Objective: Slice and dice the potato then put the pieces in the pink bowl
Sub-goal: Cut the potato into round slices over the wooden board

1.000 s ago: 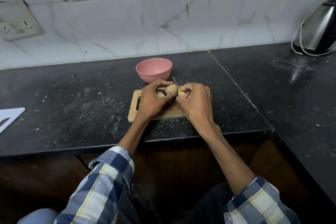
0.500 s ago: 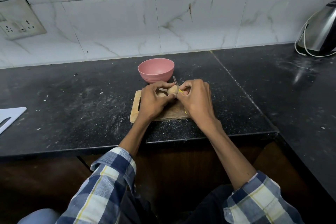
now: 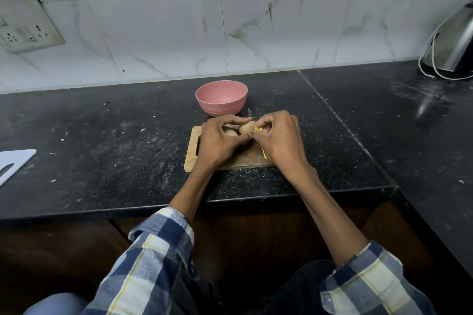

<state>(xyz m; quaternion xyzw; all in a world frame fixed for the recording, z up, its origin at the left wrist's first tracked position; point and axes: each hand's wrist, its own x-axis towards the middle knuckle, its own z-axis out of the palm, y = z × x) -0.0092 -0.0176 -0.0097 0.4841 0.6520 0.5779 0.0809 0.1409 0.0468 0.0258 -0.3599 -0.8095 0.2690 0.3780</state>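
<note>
Left hand [image 3: 220, 142] is curled over the wooden cutting board [image 3: 190, 158], thumb and fingertips pinching a small potato [image 3: 247, 128] and lifting it just clear of the wood. Right hand [image 3: 279, 139] meets it from the other side, fingers folded tight around a yellow-handled knife [image 3: 251, 118]; a sliver of yellow shows under the palm, and the thin blade pokes up between the two hands, laid against the potato's right end. A second brownish piece [image 3: 230, 132], possibly another potato, sits under the left hand's fingers; whether it is whole or cut, I cannot tell.

Both hands hover over the far half of the board, which lies flat on the black stone counter [image 3: 115, 151], near its front edge. Just beyond the board, the pink bowl [image 3: 221, 97] stands upright, with nothing visible inside it.

Further out: a white cutting board [image 3: 14, 162] peeks in at the left edge of the counter, a steel electric kettle [image 3: 453, 43] with a white cord sits at the far right, and a socket panel [image 3: 28, 25] hangs on the marbled wall tiles [image 3: 281, 20]. Checked blue sleeves [image 3: 158, 248] are pushed up both forearms.
</note>
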